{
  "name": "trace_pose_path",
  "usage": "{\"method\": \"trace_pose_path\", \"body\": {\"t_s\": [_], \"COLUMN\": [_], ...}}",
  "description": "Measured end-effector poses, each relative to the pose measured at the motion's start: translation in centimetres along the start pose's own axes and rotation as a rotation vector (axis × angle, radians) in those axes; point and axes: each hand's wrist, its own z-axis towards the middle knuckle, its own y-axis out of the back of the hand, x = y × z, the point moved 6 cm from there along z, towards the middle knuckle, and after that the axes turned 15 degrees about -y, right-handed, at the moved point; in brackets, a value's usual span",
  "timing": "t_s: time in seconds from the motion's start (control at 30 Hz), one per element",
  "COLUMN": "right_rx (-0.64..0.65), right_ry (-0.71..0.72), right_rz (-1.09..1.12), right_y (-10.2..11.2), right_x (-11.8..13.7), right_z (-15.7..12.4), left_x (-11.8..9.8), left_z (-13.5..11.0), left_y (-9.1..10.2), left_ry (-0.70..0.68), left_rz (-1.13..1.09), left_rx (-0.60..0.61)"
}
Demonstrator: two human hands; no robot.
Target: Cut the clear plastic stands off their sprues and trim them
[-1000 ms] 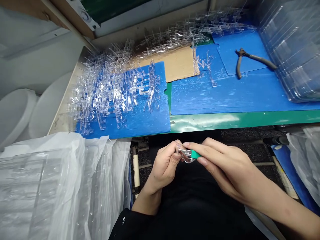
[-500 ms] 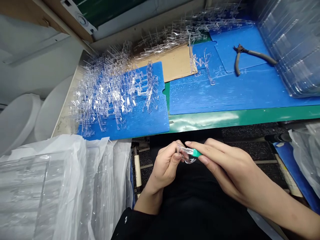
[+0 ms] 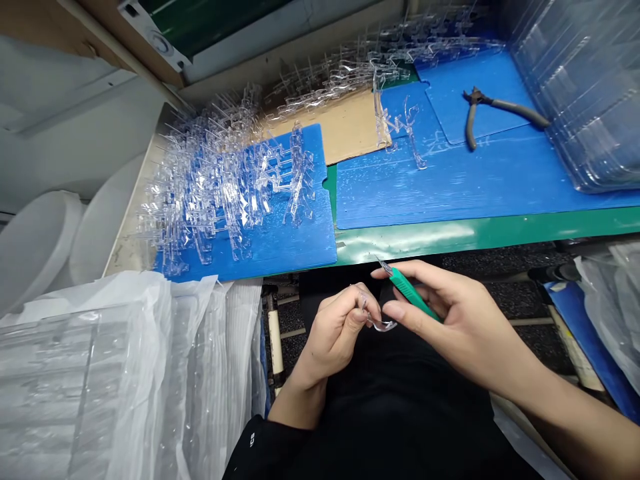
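Observation:
My left hand (image 3: 343, 327) is closed on a small clear plastic part (image 3: 384, 325), whose curved end sticks out past the fingers. Most of that part is hidden in the grip. My right hand (image 3: 445, 307) grips a green-handled craft knife (image 3: 411, 293) between thumb and fingers. Its blade points up and to the left, apart from the plastic part. Both hands are over my lap, in front of the table edge. A heap of clear plastic moulded parts (image 3: 230, 180) lies on a blue sheet (image 3: 305, 243) beyond my left hand.
Grey-handled side cutters (image 3: 500, 110) lie on the right blue board (image 3: 450, 187). Clear stacked trays (image 3: 590, 87) stand at the far right. A loose clear sprue (image 3: 413, 137) lies near the cardboard (image 3: 350, 127). Wrapped trays (image 3: 125, 380) fill the lower left.
The knife has come away from the plastic part and turned, so its blade now points up and its green handle shows. My left hand has hardly moved.

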Motion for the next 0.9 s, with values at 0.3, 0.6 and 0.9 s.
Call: {"method": "trace_pose_path", "body": {"t_s": [0.3, 0.6, 0.9], "right_rx": [0.554, 0.667, 0.327], "right_ry": [-0.299, -0.390, -0.270], "right_rz": [0.531, 0.763, 0.505], "right_y": [-2.4, -3.1, -1.9], "right_x": [-0.6, -0.9, -1.9], "right_z": [2.5, 2.8, 2.9], "left_x": [0.7, 1.4, 1.8], "left_z": [-0.7, -0.8, -0.5], "left_y": [-0.3, -0.4, 0.2], "left_ry": [0.043, 0.101, 0.189], "left_rz": [-0.081, -0.202, -0.207], "left_rx": [0.107, 0.077, -0.141]}}
